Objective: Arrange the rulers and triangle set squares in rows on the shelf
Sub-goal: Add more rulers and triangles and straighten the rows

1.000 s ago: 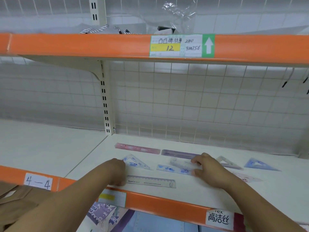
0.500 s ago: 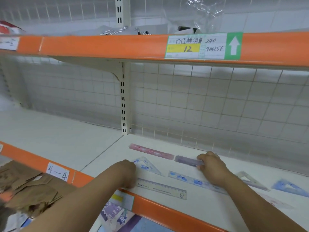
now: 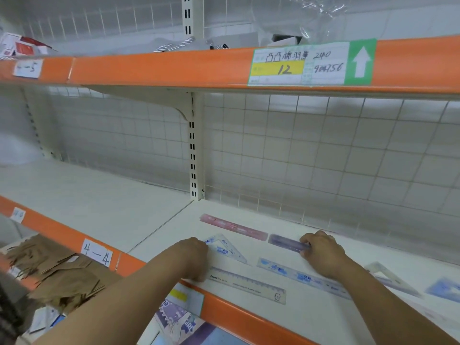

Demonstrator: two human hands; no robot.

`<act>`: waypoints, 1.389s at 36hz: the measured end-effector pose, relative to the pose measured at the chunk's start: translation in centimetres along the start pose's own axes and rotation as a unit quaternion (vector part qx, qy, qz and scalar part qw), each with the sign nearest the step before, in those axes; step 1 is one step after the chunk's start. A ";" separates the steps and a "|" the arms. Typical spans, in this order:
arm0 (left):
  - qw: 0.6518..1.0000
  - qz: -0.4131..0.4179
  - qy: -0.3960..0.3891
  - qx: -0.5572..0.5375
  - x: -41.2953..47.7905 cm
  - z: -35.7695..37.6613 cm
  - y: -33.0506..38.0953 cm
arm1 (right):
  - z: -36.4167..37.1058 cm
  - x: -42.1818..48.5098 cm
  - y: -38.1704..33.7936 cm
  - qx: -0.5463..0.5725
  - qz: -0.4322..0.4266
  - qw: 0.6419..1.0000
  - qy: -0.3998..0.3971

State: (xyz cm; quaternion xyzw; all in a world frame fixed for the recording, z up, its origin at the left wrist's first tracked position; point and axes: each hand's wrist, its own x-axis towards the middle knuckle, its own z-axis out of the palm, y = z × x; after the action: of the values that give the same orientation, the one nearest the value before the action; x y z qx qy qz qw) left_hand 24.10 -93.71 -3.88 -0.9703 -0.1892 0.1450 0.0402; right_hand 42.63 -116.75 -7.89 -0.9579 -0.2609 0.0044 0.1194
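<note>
On the white shelf (image 3: pixel 298 317) lie a pink ruler (image 3: pixel 232 227) and a purple ruler (image 3: pixel 286 242) end to end in the back row. My right hand (image 3: pixel 321 252) holds the right end of the purple ruler with curled fingers. In front of it runs a long blue-printed clear ruler (image 3: pixel 298 276). My left hand (image 3: pixel 193 257) touches the left corner of a clear blue-printed set square (image 3: pixel 227 249); its fingers are curled. A pale ruler (image 3: pixel 247 286) lies nearest the front edge. Two more set squares (image 3: pixel 388 275) (image 3: pixel 445 288) lie at the right.
An orange-edged shelf (image 3: pixel 161 68) with a price label (image 3: pixel 311 63) hangs overhead. A wire grid backs the shelf. The neighbouring bay on the left (image 3: pixel 87 202) holds nothing visible. Brown paper packs (image 3: pixel 57 270) and printed items sit on the level below.
My right hand left the blue-printed ruler and moved back to the purple ruler's right end. My left hand stayed by the set square. The view swung left and closer.
</note>
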 end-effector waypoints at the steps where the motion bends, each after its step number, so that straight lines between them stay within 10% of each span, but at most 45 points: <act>1: 1.000 -0.001 -0.001 0.002 0.0 0.0 0.0 | 0.0 0.0 0.0 -0.001 -0.003 1.000 -0.001; 10: 1.000 0.000 -0.002 0.006 0.1 -0.2 0.2 | -1.7 -2.1 -3.5 0.034 -0.033 0.996 0.069; 17: 1.000 0.000 0.007 0.015 0.1 0.0 0.1 | -1.3 -6.9 -10.0 0.001 -0.178 0.977 -0.113; 50: 0.999 0.023 0.011 0.036 0.4 0.1 0.0 | -1.2 -7.4 -9.3 0.061 -0.137 0.982 -0.113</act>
State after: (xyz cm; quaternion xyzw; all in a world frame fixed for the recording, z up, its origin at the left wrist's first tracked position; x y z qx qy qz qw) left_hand 24.37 -93.54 -4.05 -0.9738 -0.1613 0.1417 0.0743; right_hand 31.73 -112.97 -4.93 -0.8973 -0.4011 0.1117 0.1468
